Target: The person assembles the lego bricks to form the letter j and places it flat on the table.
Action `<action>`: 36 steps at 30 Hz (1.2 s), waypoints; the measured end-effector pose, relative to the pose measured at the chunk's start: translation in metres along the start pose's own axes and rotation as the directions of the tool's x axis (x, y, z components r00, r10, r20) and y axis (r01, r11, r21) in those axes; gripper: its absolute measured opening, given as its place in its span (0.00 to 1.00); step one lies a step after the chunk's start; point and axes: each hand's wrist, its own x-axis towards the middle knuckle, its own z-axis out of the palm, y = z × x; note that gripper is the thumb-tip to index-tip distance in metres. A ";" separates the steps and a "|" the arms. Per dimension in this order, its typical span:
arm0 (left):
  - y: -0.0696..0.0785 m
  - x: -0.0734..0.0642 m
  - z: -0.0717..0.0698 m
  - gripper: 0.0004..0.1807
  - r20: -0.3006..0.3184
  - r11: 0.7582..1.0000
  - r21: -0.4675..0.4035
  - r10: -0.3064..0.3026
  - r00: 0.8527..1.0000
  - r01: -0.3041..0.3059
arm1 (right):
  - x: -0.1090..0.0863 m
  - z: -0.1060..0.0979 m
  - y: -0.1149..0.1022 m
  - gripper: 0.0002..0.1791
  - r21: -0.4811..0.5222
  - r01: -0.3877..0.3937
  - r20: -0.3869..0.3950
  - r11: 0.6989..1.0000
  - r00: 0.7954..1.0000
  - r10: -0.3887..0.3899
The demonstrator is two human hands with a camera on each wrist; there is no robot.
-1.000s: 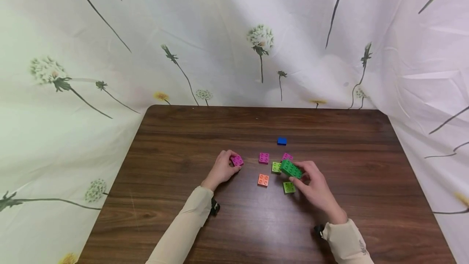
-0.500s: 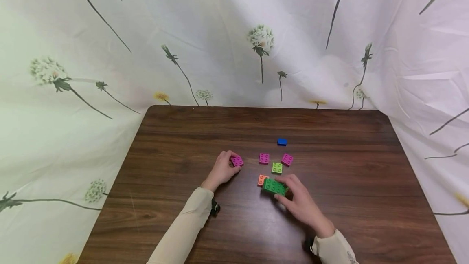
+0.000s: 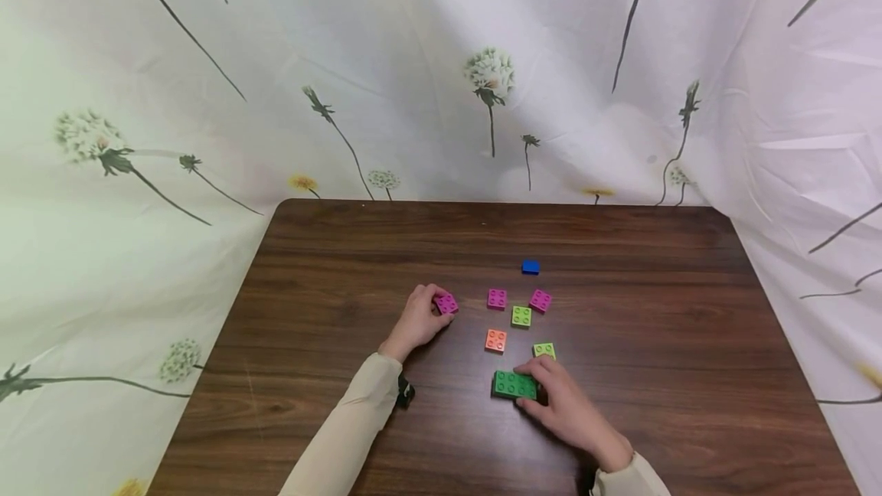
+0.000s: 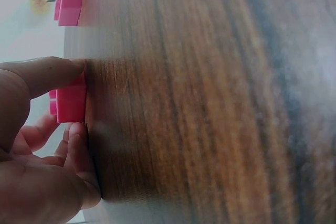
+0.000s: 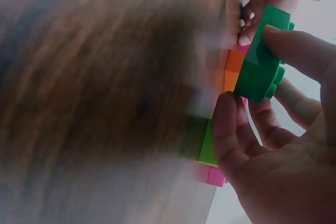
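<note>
My left hand (image 3: pixel 417 321) pinches a square magenta toy brick (image 3: pixel 446 304) between thumb and fingers, and the left wrist view has that brick (image 4: pixel 71 102) at the tabletop, studs facing up. With thumb and fingertips, my right hand (image 3: pixel 566 409) grips a long green toy brick (image 3: pixel 514 384) by its right end, near the front of the group. The right wrist view catches the green brick (image 5: pixel 264 56) tilted. Just behind the right fingers lies a lime brick (image 3: pixel 544 350); an orange brick (image 3: pixel 495 341) sits a little behind the green one.
Farther back on the dark wooden table (image 3: pixel 331 251) lie another lime brick (image 3: pixel 521 317), two magenta bricks, one left (image 3: pixel 497 299) and one right (image 3: pixel 540 301), and a blue brick (image 3: pixel 530 267). A flower-printed cloth (image 3: pixel 413 98) hangs behind the table.
From above the lime bricks, my right hand has carried the green brick left and toward the front, past the orange brick. The left hand and its magenta brick have stayed put.
</note>
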 end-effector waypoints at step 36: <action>0.004 -0.005 0.000 0.19 -0.010 1.000 -0.009 0.013 1.000 -0.014 | 0.014 0.013 0.002 0.19 -0.105 -0.067 -0.051 0.992 0.997 0.062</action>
